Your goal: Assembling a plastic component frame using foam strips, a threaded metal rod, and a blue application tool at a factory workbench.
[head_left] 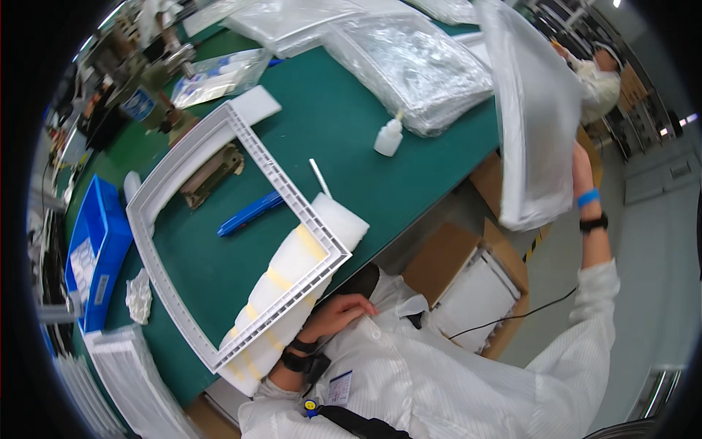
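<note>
On the right, my right hand [581, 167] grips the edge of a clear plastic bag with a pale frame-like part [537, 124], held up past the table's edge; its fingers are mostly hidden behind the bag. My left hand [342, 313] rests near my chest by the table edge, fingers stretched out and holding nothing. Beside it, a white foam roll with yellow tape strips [274, 282] lies under one side of a white plastic frame [292, 194]. That frame, curved on its far left side, lies on the green table [322, 80].
Bagged parts [417, 69] are piled at the back. A white dropper bottle [389, 139], a blue pen-like tool [250, 212] and a blue bin [102, 249] sit on the table. A press-like machine stands back left. An open carton [512, 256] is below right; another person [601, 80] works beyond.
</note>
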`<state>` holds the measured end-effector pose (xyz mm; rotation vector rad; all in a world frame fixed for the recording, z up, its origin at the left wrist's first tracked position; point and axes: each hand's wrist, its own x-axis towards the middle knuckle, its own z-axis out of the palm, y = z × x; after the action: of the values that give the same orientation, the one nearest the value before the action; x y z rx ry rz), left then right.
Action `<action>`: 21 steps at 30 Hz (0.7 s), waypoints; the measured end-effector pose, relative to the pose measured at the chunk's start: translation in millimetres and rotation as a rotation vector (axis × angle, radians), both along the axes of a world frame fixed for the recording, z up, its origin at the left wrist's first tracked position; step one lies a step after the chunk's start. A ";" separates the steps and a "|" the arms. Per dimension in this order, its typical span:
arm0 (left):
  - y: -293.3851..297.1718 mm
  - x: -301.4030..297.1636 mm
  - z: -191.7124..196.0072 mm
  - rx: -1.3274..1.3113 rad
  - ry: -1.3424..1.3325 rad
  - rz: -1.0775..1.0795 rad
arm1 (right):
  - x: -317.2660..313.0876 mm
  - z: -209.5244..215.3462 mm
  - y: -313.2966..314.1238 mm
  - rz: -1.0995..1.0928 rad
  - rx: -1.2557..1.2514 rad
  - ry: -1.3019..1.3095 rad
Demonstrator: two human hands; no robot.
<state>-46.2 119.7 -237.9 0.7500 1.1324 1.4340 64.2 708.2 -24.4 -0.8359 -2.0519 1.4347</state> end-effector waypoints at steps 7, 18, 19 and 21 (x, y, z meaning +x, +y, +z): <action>-87.3 31.7 18.6 -0.271 0.040 0.500 | -253.4 9.9 102.0 0.252 0.557 -0.297; -124.5 103.1 4.0 -0.277 -0.361 1.300 | -352.6 -10.8 53.1 0.226 0.861 -0.527; -128.8 103.3 -11.1 -0.276 -0.363 1.294 | -350.6 -10.3 54.8 0.220 0.862 -0.531; -145.9 106.4 -47.7 -0.396 -0.236 1.214 | -348.0 -14.8 59.9 0.188 1.020 -0.605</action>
<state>60.2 -26.2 -285.6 -0.5179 1.7030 2.0620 -283.7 768.1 -39.2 -0.6455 -2.8878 0.0235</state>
